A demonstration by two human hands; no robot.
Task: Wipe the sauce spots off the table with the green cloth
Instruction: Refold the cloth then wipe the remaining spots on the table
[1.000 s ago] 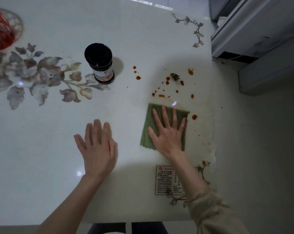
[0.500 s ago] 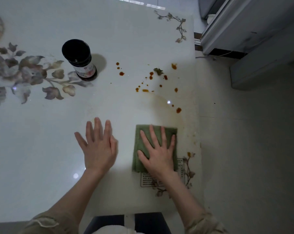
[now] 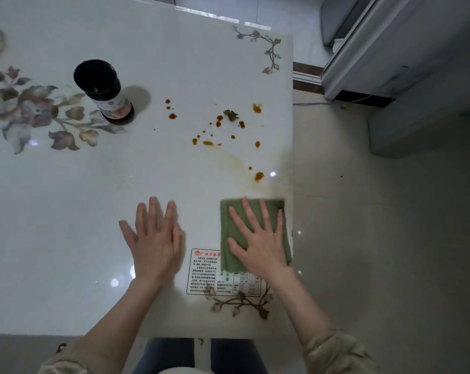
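Our left hand [image 3: 154, 238] lies flat on the table [image 3: 66, 211], fingers straight and close together, holding nothing. Just right of it, our right hand [image 3: 261, 238] presses spread fingers onto the green cloth [image 3: 226, 230]. The cloth lies flat and nearly square, its edges parallel to the table's right edge. Sauce spots [image 3: 258, 176] sit beyond the fingertips.

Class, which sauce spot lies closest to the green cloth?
The large spot by the right edge of the table, just beyond the green cloth; all others lie farther away.
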